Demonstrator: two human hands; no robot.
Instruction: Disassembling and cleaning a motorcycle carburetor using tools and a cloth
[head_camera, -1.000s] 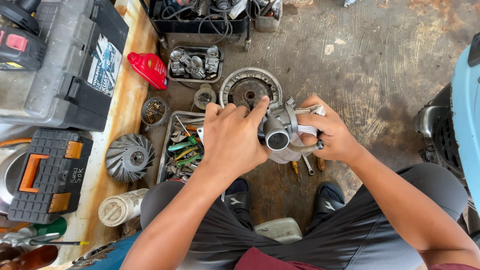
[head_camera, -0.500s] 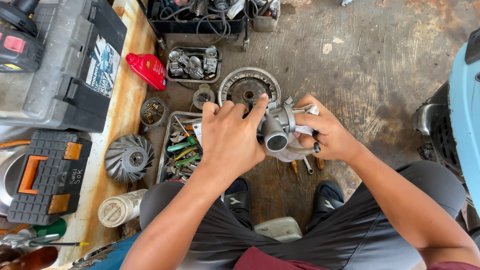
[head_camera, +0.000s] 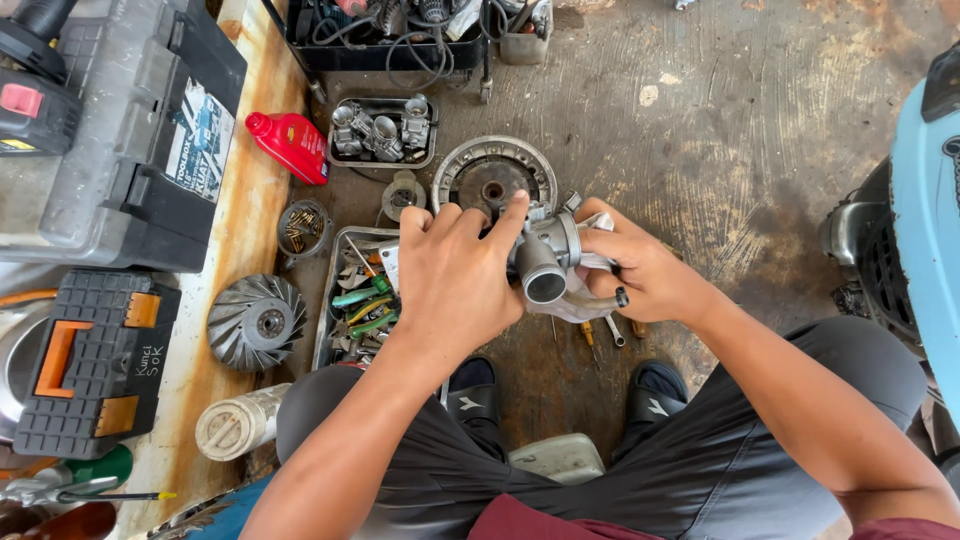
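Note:
Both my hands hold a grey metal carburettor-like part (head_camera: 548, 262) with a round open tube facing me, above the floor in front of my knees. My left hand (head_camera: 455, 280) wraps its left side, fingers stretched over the top. My right hand (head_camera: 645, 272) grips its right side, where a white cloth and a small black-tipped lever show. Under the part lie several small screwdrivers (head_camera: 600, 335) on the concrete.
A round metal pulley disc (head_camera: 478, 172) lies just beyond my hands. A metal tray of tools (head_camera: 350, 300), a tray of engine parts (head_camera: 382, 130), a red oil bottle (head_camera: 290, 145), a finned fan wheel (head_camera: 256, 322) and toolboxes (head_camera: 110, 130) stand at left. A blue scooter (head_camera: 925, 220) is at right.
My hands and the metal part have shifted only slightly; the fingers of my left hand have adjusted on top of it.

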